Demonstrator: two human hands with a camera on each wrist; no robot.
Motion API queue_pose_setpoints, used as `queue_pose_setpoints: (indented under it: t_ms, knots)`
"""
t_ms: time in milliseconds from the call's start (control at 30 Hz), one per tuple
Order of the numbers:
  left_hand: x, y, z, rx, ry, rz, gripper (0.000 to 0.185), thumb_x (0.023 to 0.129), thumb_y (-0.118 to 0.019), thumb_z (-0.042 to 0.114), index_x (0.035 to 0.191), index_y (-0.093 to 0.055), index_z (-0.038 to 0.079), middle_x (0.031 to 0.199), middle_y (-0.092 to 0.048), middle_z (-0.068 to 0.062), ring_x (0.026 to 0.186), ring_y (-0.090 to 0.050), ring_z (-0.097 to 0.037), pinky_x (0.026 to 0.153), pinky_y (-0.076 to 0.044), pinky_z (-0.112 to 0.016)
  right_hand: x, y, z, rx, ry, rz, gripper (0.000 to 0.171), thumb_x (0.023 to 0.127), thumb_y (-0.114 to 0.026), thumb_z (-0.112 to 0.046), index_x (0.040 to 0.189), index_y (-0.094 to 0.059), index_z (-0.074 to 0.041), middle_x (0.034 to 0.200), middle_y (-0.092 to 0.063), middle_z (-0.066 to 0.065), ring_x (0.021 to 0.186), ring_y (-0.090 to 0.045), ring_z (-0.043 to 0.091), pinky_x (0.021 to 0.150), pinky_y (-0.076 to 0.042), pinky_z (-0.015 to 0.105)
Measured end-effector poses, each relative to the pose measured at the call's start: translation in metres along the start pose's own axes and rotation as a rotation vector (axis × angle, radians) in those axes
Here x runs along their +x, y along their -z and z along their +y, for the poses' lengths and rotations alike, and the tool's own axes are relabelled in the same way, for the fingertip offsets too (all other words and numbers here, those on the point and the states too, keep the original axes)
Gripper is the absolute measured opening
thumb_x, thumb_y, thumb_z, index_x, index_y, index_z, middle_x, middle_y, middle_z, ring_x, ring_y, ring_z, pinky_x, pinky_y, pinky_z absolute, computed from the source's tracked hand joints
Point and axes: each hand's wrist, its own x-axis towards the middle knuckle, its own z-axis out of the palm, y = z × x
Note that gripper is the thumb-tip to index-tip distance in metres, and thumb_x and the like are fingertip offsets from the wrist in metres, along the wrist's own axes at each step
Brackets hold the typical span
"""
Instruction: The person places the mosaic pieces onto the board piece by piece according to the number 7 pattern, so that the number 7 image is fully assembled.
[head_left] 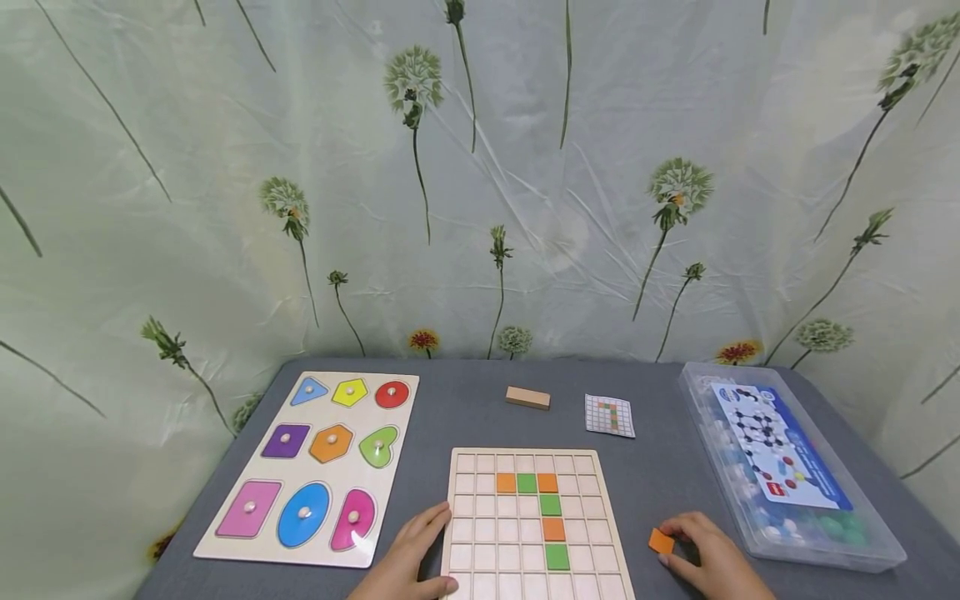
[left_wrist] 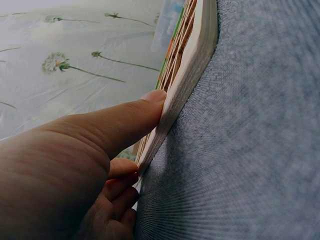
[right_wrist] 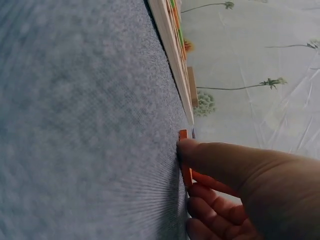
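Note:
A wooden grid board (head_left: 482,558) lies flat on the table, with orange and green square tiles set in some cells. Along its left edge rests my left hand (head_left: 408,557), thumb and fingers spread and touching the side. The left wrist view shows the thumb (left_wrist: 135,117) against the board's rim, with the other fingers partly hidden behind it. Right of the board, my right hand (head_left: 708,554) pinches an orange square tile (head_left: 661,542) at table level. In the right wrist view this tile stands out between thumb and fingers, close to the cloth.
A small pattern card (head_left: 609,416) and a wooden block (head_left: 528,397) lie behind the board. To the left is a shape puzzle (head_left: 288,492) with knobbed pieces. A clear plastic box (head_left: 795,467) of molecule parts stands at the right. Dandelion-print fabric (head_left: 480,183) hangs behind the table.

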Motion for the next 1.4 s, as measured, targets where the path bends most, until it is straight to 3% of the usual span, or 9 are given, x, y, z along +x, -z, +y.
queue_pose_setpoints:
  t_ms: [167, 333, 600, 800, 933, 1067, 1267, 1400]
  knots:
    - [0.001, 0.002, 0.001, -0.015, 0.023, -0.013, 0.084, 0.077, -0.065, 0.045, 0.136, -0.032, -0.003, 0.136, -0.031, -0.021, 0.117, -0.029, -0.042, 0.084, -0.032, -0.061, 0.003, 0.003, -0.011, 0.07, -0.025, -0.014, 0.028, 0.074, -0.073, -0.024, 0.095, -0.062, -0.01, 0.092, -0.055, -0.001, 0.082, -0.054, 0.014, 0.07, -0.046, 0.029]
    - [0.001, 0.002, -0.001, -0.012, 0.018, -0.018, 0.083, 0.078, -0.065, 0.045, 0.136, -0.031, -0.005, 0.136, -0.03, -0.022, 0.117, -0.03, -0.041, 0.084, -0.033, -0.06, 0.004, 0.006, -0.033, 0.169, 0.047, -0.027, 0.029, 0.078, -0.069, -0.026, 0.101, -0.059, -0.01, 0.096, -0.054, -0.002, 0.084, -0.054, 0.011, 0.07, -0.047, 0.027]
    - [0.0, 0.003, -0.001, -0.011, 0.013, -0.016, 0.083, 0.078, -0.065, 0.045, 0.136, -0.031, -0.004, 0.136, -0.03, -0.021, 0.117, -0.029, -0.042, 0.084, -0.033, -0.06, 0.009, -0.014, -0.069, 0.306, 0.347, -0.082, 0.027, 0.083, -0.064, -0.029, 0.101, -0.059, -0.01, 0.094, -0.053, -0.004, 0.077, -0.049, 0.004, 0.062, -0.044, 0.025]
    - [-0.001, 0.002, 0.0, -0.007, 0.006, -0.012, 0.082, 0.078, -0.065, 0.044, 0.136, -0.032, -0.004, 0.135, -0.031, -0.022, 0.116, -0.03, -0.042, 0.084, -0.033, -0.06, 0.014, -0.04, -0.07, 0.431, 0.639, -0.11, 0.019, 0.085, -0.062, -0.012, 0.102, -0.058, -0.006, 0.096, -0.054, -0.002, 0.08, -0.048, 0.005, 0.061, -0.043, 0.021]
    - [-0.002, 0.002, 0.0, -0.002, 0.0, -0.006, 0.081, 0.078, -0.066, 0.043, 0.136, -0.032, -0.004, 0.135, -0.031, -0.021, 0.116, -0.03, -0.042, 0.084, -0.033, -0.059, 0.014, -0.05, -0.071, 0.453, 0.732, -0.093, 0.018, 0.084, -0.062, -0.007, 0.102, -0.059, -0.006, 0.094, -0.054, -0.001, 0.079, -0.048, 0.007, 0.063, -0.042, 0.019]
    - [-0.003, 0.003, 0.0, 0.009, -0.014, 0.002, 0.081, 0.078, -0.065, 0.043, 0.136, -0.032, -0.004, 0.135, -0.032, -0.021, 0.116, -0.031, -0.041, 0.085, -0.034, -0.057, 0.014, -0.054, -0.07, 0.442, 0.755, -0.073, 0.02, 0.083, -0.064, -0.011, 0.102, -0.059, -0.007, 0.094, -0.052, -0.002, 0.083, -0.047, 0.007, 0.067, -0.042, 0.021]
    - [-0.003, 0.003, 0.002, -0.008, 0.004, -0.002, 0.083, 0.078, -0.065, 0.045, 0.136, -0.032, -0.004, 0.135, -0.031, -0.021, 0.116, -0.03, -0.041, 0.085, -0.033, -0.059, 0.015, -0.056, -0.068, 0.446, 0.748, -0.111, 0.027, 0.081, -0.067, -0.021, 0.103, -0.059, -0.008, 0.097, -0.05, -0.002, 0.089, -0.046, 0.008, 0.07, -0.043, 0.023]
    - [-0.003, 0.004, 0.001, -0.001, 0.003, 0.001, 0.083, 0.078, -0.065, 0.045, 0.136, -0.032, -0.004, 0.136, -0.031, -0.02, 0.117, -0.03, -0.041, 0.085, -0.033, -0.058, 0.014, -0.056, -0.07, 0.397, 0.709, -0.096, 0.025, 0.081, -0.067, -0.024, 0.101, -0.059, -0.01, 0.097, -0.05, -0.005, 0.088, -0.046, 0.007, 0.071, -0.042, 0.023]
